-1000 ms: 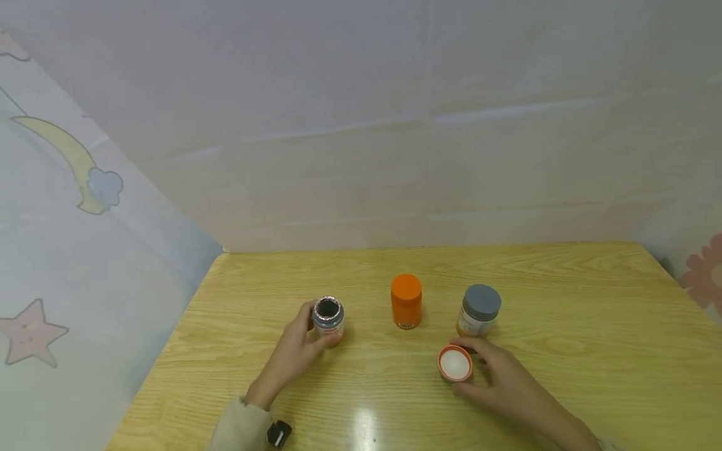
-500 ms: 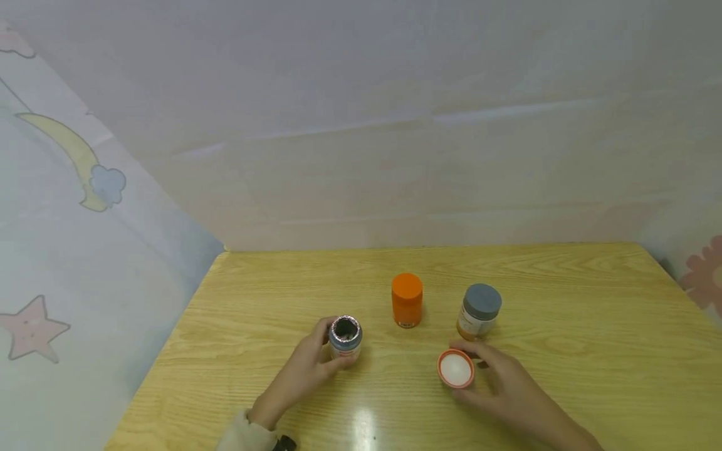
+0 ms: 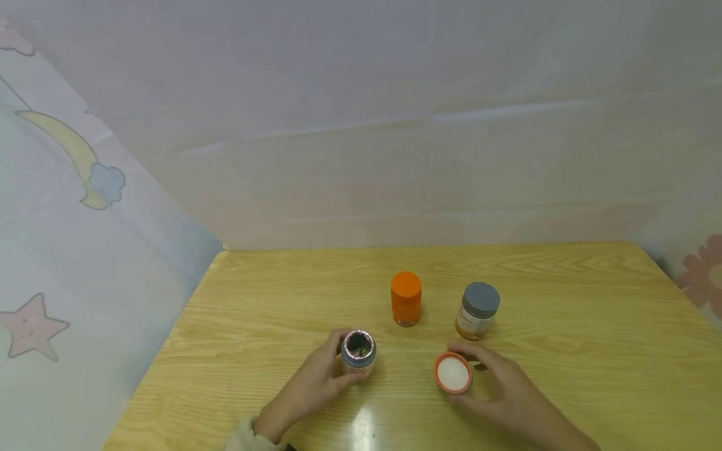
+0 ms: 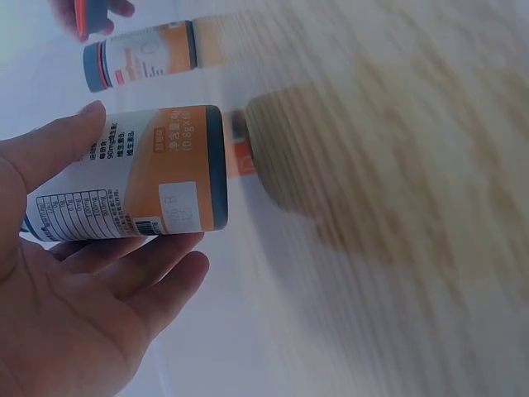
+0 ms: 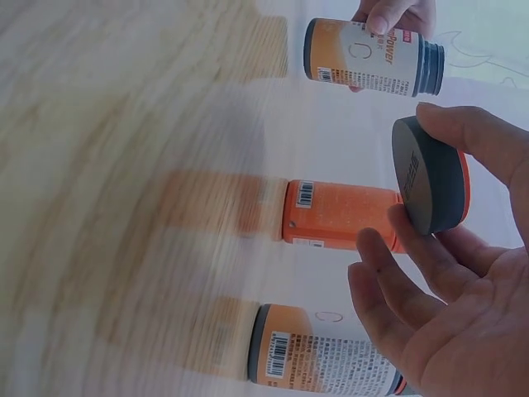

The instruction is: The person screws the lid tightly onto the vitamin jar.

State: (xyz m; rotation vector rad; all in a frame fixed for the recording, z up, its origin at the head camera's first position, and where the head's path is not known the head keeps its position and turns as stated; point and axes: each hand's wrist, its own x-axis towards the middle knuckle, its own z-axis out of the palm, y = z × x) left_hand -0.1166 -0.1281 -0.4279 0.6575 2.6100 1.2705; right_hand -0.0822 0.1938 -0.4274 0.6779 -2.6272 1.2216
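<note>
Open jar (image 3: 358,361) — farther right and lower in the head view now, closer to the upturned lid (image 3: 453,374)

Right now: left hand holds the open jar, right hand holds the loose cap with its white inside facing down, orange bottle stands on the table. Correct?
One error: the loose cap has its white inside facing up, as the head view shows. The rest stands: left hand holds the open jar, right hand holds the cap, orange bottle stands on the table.
</note>
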